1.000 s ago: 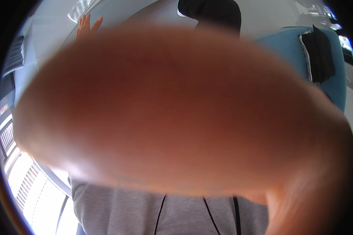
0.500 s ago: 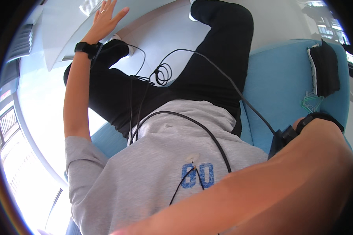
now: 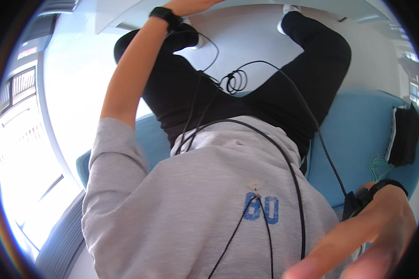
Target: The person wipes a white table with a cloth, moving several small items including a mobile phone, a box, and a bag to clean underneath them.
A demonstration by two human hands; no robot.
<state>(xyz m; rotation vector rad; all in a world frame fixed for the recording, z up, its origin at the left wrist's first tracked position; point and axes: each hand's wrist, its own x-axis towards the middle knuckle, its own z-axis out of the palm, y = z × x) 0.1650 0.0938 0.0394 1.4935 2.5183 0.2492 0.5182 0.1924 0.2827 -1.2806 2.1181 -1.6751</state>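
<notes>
My left hand reaches across the top edge, which cuts off most of its fingers. What shows of it is stretched out, and I see nothing held. A black wristband sits on that wrist, above the dark-trousered leg. Large and blurred at the lower right, my right hand is raised close to the camera with its fingers apart and no object visible in them. Round the right wrist goes a black strap with a small black box, from which a thin black cable runs toward my lap.
A cable coil lies between my thighs. Another cable loops over my grey hoodie. On the blue sofa at right are folded black cloth and a green wire-like tangle. A white table edge stands ahead.
The view has shifted, so my body sits further right. My left hand has moved right and partly out at the top. My right hand has drawn back toward the lower right, its fingers now showing.
</notes>
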